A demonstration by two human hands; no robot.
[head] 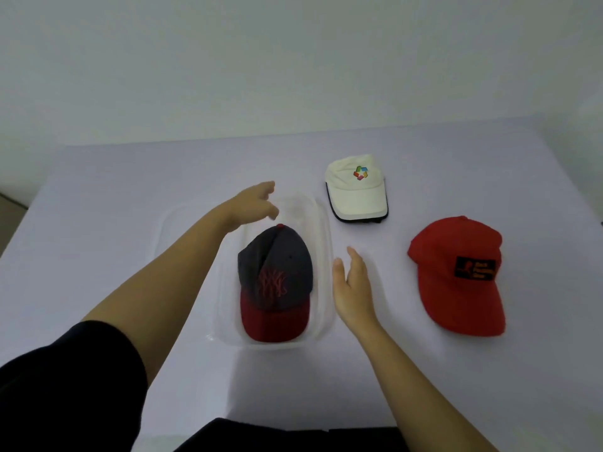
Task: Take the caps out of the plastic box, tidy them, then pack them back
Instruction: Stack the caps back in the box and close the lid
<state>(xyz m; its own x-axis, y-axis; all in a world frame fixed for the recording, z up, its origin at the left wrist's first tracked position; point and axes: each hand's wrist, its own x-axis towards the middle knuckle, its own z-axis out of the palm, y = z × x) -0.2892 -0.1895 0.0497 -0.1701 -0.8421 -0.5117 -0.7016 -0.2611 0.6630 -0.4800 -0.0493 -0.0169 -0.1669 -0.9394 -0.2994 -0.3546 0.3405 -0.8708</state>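
Observation:
A clear plastic box [321, 230] sits mid-table with a navy cap [277, 272] with a dark red brim lying inside it. My left hand [253, 203] hovers above the box's far left corner, fingers loosely bent, holding nothing. My right hand [354, 285] is beside the box's right wall, fingers straight, palm facing the box; whether it touches the wall is unclear. A cream cap [355, 190] with a coloured logo lies beyond the box to the right. A red cap [456, 275] with a black patch lies at the right.
The table [130, 197] is covered in a pale cloth and stands against a plain wall. Its left edge runs diagonally at the far left. My dark sleeve fills the lower left corner.

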